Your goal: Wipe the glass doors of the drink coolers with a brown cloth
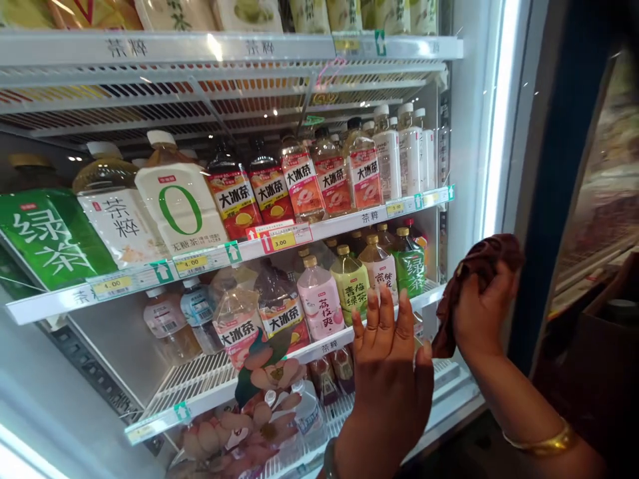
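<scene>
My left hand (387,379) is raised with its fingers stretched out, palm toward the glass of a drinks fridge; it seems to rest on the glass. Just beyond its fingertips, behind the glass, are a pink bottle (321,299) and a yellow-green bottle (350,276). To the right, my right hand (486,309) is closed around a bunched dark brown cloth (494,256). The cloth is near the fridge's right edge, and part of it hangs down left of my fingers. A flower decal (274,372) shows on the glass left of my left hand.
White shelves (329,233) behind the glass hold several rows of bottled drinks with price tags. A bright light strip (499,120) runs down the fridge's right side, beside a dark door frame (564,133). A box (599,346) stands at the far right.
</scene>
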The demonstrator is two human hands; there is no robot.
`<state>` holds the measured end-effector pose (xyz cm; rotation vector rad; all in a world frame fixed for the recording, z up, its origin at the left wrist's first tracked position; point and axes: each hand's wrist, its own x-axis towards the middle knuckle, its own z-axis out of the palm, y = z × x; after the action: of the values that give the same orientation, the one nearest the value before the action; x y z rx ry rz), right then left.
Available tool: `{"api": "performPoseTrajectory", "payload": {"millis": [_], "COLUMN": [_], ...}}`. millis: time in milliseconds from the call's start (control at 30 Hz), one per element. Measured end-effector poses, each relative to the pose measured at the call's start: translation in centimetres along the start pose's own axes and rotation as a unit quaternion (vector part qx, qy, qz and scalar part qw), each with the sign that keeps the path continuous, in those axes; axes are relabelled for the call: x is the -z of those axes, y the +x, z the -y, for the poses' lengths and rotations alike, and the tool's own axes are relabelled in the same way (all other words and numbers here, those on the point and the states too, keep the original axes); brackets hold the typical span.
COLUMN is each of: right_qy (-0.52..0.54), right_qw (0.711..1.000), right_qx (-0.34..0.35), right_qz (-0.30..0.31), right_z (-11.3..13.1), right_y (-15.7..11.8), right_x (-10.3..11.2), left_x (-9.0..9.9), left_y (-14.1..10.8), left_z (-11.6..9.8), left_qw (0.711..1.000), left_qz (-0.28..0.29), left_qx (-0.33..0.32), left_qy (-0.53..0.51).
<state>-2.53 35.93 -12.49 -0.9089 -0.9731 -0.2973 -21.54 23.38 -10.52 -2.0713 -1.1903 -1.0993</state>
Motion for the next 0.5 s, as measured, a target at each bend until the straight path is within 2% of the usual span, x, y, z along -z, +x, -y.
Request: {"api": "performPoseTrajectory", "payload": {"millis": [33, 100, 200, 267, 333, 367, 400, 467, 500], "right_qy": [-0.003, -0.015, 0.014, 0.033, 0.036, 0.026, 0.010, -0.025, -0.036], "right_qw": [1.000, 0.999, 0.979, 0.951, 0.940, 0.952, 0.972, 0.999, 0.998], "right_qx": [-0.010, 0.028, 0.178, 0.277, 0.301, 0.268, 0.204, 0.025, -0.052], "right_qz": [-0.007, 0.017, 0.097, 0.130, 0.154, 0.146, 0.120, 0.027, -0.016], "right_z": [1.1, 3.8, 6.3, 5.5, 3.0, 1.7, 0.6, -0.4, -0.2], "right_y": [-0.2, -0.9, -1.9, -1.7, -0.8, -0.2, 0.3, 1.0, 1.1], "right_x": [-0.2, -0.4, -0.4, 0.0, 0.5, 0.6, 0.7, 0.5, 0.2], "left_x": [-0.3, -0.9, -1.3, -1.2, -1.1, -1.0, -1.1, -1.4, -1.7], "left_y": [0.0, -0.1, -0.3, -0.5, -0.6, -0.7, -0.7, -0.5, -0.3], "left_z": [-0.1, -0.1, 0.1, 0.4, 0.7, 0.7, 0.6, 0.1, -0.3], "left_qw": [1.000, 1.000, 0.999, 0.999, 0.999, 0.999, 0.998, 0.997, 0.997], "left_qz": [-0.004, -0.026, -0.049, -0.041, -0.028, -0.027, -0.031, -0.050, -0.061], "left_qx": [0.000, 0.004, 0.004, -0.010, -0.021, -0.024, -0.023, -0.010, 0.001], "left_qy": [0.006, 0.013, 0.019, 0.024, 0.034, 0.038, 0.043, 0.049, 0.051]}}
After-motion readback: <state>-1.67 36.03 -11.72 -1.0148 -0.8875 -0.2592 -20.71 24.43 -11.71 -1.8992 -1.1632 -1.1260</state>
